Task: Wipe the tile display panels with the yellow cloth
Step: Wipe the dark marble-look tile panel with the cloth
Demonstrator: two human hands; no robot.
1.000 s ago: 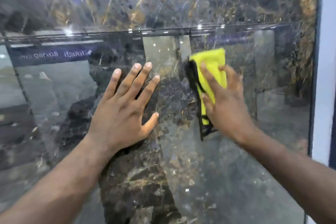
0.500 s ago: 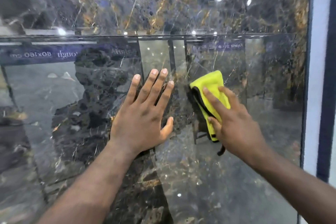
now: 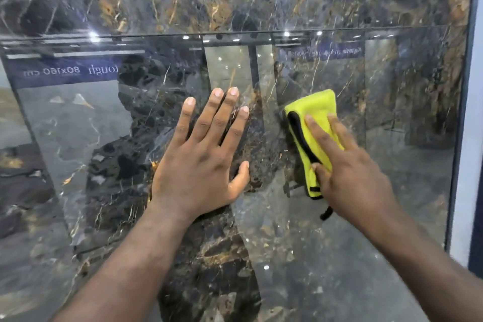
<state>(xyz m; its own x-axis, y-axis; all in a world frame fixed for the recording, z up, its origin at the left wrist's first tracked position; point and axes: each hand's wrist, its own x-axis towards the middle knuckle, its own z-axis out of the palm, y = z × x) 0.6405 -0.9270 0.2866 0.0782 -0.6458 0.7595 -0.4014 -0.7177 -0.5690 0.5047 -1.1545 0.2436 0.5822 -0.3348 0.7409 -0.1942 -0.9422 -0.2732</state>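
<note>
Your right hand (image 3: 350,172) slid the yellow cloth (image 3: 317,115) lower, fingers flat on it. Your left hand (image 3: 198,165) lies spread on the tile panel (image 3: 392,243). Much wiping seems left.

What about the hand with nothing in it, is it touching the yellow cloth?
Apart. The head view shows bare tile panel between the left hand and the yellow cloth; only the right hand presses on the cloth.

You have 1 view, from the camera on your head. It faces the panel (image 3: 339,256) almost square-on and close, so the panel nearly fills the picture. Your left hand (image 3: 201,159) and right hand (image 3: 358,180) sit mid-picture.
</note>
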